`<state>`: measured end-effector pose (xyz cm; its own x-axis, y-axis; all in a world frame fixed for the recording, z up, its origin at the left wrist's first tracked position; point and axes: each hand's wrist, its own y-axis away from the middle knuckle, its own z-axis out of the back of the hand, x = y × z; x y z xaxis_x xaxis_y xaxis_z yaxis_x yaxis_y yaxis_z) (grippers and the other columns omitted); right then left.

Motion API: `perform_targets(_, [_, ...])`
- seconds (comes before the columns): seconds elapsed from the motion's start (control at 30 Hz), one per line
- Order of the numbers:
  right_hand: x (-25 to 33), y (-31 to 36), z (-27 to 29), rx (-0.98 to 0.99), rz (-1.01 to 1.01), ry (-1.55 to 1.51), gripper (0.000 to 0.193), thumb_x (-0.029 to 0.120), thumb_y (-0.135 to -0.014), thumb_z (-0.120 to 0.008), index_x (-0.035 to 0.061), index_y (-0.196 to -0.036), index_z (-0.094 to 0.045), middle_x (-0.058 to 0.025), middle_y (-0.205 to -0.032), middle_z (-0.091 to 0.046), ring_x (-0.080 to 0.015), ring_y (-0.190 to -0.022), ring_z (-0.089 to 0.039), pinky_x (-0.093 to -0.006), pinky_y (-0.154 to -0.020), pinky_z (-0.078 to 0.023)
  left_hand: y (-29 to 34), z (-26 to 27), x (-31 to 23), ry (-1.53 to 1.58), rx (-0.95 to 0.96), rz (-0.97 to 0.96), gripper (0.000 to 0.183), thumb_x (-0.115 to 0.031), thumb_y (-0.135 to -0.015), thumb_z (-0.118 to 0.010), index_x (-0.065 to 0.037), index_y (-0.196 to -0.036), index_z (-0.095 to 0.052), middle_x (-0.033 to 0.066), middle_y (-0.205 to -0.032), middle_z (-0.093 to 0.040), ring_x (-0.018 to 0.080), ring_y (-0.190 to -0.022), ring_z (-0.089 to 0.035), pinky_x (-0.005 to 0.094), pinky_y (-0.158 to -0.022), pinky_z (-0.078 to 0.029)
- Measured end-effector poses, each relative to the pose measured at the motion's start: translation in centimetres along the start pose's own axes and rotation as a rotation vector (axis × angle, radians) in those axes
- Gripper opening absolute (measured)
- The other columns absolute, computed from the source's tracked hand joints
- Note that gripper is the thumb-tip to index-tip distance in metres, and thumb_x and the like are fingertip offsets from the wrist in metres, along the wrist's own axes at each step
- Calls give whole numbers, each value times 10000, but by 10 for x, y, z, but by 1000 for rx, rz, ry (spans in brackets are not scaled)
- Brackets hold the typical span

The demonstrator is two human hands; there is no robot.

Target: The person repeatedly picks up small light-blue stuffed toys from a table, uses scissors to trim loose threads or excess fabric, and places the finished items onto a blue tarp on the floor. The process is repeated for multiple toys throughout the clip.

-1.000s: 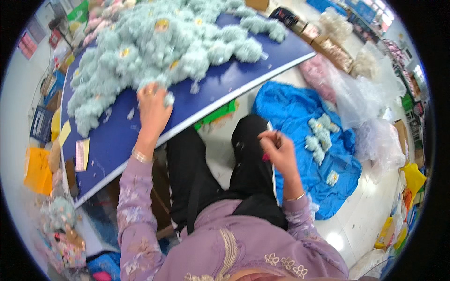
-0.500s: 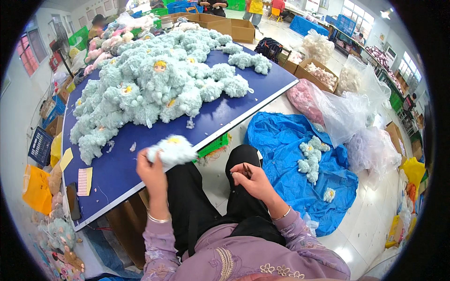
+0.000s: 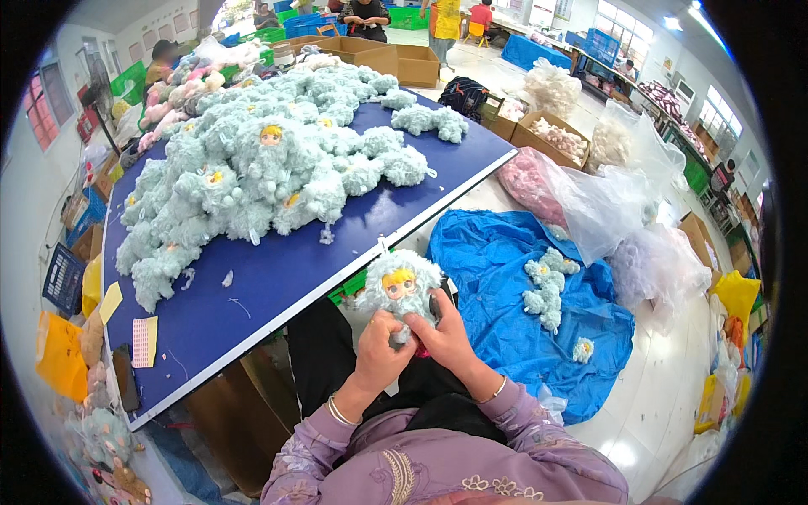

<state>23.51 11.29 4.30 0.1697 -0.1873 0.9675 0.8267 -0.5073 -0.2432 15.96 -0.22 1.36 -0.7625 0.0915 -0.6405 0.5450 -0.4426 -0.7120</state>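
White wall [image 3: 29, 210], glossy pale tiled floor [image 3: 661, 362], blue-topped table [image 3: 252, 295], bright windows [image 3: 624, 29], lit ceiling lamp [image 3: 708, 32]

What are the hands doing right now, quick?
Left hand: closed, holding the doll low down.
Right hand: closed on the same doll; whether it holds anything else can't be told.

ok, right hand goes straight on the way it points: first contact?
The plush doll, which the right hand is touching. Beyond that, probably the table's white edge; depth is unclear from one view.
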Motion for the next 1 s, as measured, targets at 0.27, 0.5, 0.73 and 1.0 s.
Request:
perform_targets(0.27, [-6, 0, 6, -27, 40, 187, 395, 207, -824, -672, -48, -1073, -503, -215, -895, -643, -307, -837, -666, -370, -721, -503, 9, -2, -1, 3, 87, 0, 357, -4, -695, -744, -47, -912, -463, 131, -814, -542, 313, -720, -568, 376, -627, -466])
perform_targets(0.5, [-2, -3, 15, -16, 92, 256, 440, 159, -799, -705, -51, -1136, -515, -163, -970, -631, -204, -885, -612, -328, -775, -482, -6, -6, -2, 721, -154, 761, 374, -126, -845, -680, -28, -1083, -409, 45, -936, -526, 102, -762, -569, 239, -591, -507])
perform_targets(0.73, [-18, -2, 17, 51, 54, 166, 331, 176, -850, -655, -58, -1063, -559, -192, -963, -652, -238, -894, -637, -346, -777, -491, -13, 5, 8, 568, -126, 838, 474, -219, -842, -694, 15, -1180, -459, 79, -950, -597, 97, -670, -582, 216, -501, -469])
perform_targets(1.0, [-33, -2, 16, -53, -81, 8, 144, 108, -955, -532, -17, -920, -593, 47, -759, -526, -27, -686, -445, -216, -584, -384, -5, 8, 25, 785, -70, 745, 114, -75, -931, -554, -51, -1014, -481, 33, -748, -561, 80, -501, -479, 226, -468, -406])
